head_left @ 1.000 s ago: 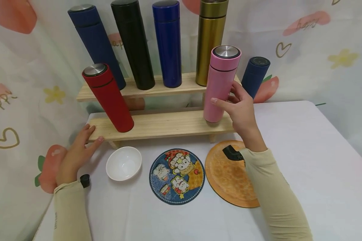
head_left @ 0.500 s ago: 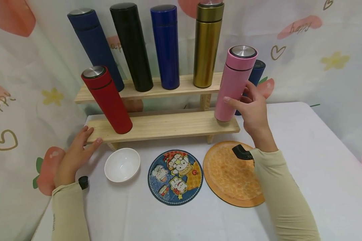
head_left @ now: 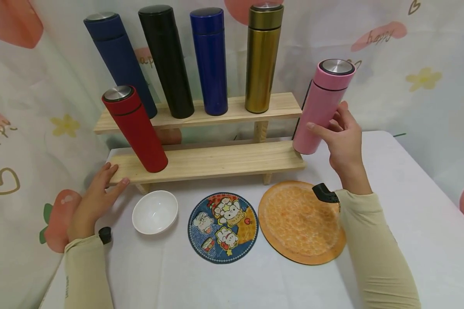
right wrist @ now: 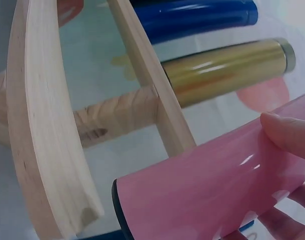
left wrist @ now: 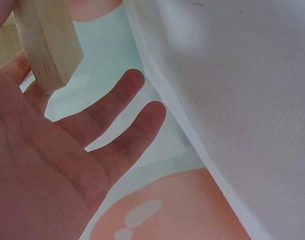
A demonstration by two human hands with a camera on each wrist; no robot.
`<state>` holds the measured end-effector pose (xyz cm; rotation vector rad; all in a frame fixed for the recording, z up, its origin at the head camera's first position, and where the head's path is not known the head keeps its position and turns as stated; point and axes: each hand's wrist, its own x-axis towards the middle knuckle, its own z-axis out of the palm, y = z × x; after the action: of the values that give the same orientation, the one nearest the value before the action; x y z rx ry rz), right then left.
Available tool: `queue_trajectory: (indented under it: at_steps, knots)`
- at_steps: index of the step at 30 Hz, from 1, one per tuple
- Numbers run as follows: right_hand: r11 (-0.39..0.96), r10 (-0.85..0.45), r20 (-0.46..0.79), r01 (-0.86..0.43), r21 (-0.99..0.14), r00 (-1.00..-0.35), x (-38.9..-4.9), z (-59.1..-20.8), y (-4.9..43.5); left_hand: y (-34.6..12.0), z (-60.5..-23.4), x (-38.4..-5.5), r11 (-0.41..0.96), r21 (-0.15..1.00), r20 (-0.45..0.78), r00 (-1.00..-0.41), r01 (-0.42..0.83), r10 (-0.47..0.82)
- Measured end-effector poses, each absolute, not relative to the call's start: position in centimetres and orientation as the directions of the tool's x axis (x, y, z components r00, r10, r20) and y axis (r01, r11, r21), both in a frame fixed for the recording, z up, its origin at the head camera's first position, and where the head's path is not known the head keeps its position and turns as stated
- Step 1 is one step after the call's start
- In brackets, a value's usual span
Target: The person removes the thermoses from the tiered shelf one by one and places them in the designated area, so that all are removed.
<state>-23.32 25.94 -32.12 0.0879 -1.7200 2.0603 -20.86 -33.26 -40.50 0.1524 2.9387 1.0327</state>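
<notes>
My right hand (head_left: pixel 346 143) grips a pink thermos bottle (head_left: pixel 325 109) with a steel-topped lid, thumb on the near side and fingers around the far side. The bottle leans right at the right end of the lower shelf; in the right wrist view its dark base rim (right wrist: pixel 121 210) is beside the board's end. At the far left, my left hand (head_left: pixel 93 199) holds the end of the two-tier wooden shelf (head_left: pixel 216 161) between thumb and forefinger. In the left wrist view two other fingers (left wrist: pixel 110 105) stretch out free. A red thermos (head_left: pixel 137 131) stands on the lower board's left.
On the upper board stand navy (head_left: pixel 121 64), black (head_left: pixel 168 62), blue (head_left: pixel 210 62) and gold (head_left: pixel 264 60) thermoses. A dark bottle is mostly hidden behind the pink one. In front lie a white bowl (head_left: pixel 154 212), a cartoon mat (head_left: pixel 222 227) and a pancake-patterned mat (head_left: pixel 301 223).
My right hand has carried the pink thermos rightward from above the lower board to its right end, now covering most of the dark bottle behind. My left hand stays on the shelf end.
</notes>
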Motion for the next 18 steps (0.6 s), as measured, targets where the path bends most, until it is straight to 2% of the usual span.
queue_trajectory:
  at_steps: [9,18]
  knots:
    - [0.014,0.385,0.312,-0.332,-0.943,-0.869,-23.8,-32.8,28.1,-33.2,-40.4,-20.8,0.773,0.630,0.001,-0.995,0.076,0.097]
    - [0.097,0.448,0.285,-0.271,-0.958,-0.847,-24.4,-34.3,29.7,-33.3,-40.5,-20.7,0.753,0.646,0.052,-0.991,0.125,0.121]
